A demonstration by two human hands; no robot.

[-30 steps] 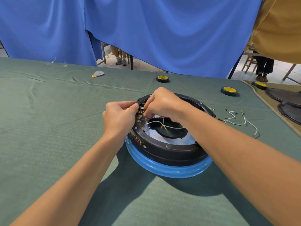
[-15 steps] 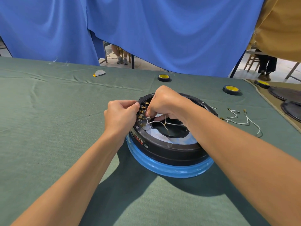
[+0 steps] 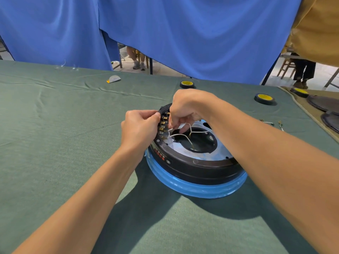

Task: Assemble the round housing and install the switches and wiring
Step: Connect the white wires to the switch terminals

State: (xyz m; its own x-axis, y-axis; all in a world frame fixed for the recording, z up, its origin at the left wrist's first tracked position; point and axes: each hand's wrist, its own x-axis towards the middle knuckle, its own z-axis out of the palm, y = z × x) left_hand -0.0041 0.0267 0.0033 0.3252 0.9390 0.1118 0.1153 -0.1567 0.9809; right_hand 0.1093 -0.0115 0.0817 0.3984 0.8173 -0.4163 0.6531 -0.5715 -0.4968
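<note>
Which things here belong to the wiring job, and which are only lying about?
In use: round housing, switch terminals, white wires pinched by the right hand, left hand holding the rim.
Lying about: tape rolls, spare wires, paper scrap, dark discs.

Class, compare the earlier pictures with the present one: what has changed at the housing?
Nothing clearly moved. The right hand still pinches the wire by the terminals; the left hand still grips the housing at its rim.

Bare left hand and right hand, bare forearms
</note>
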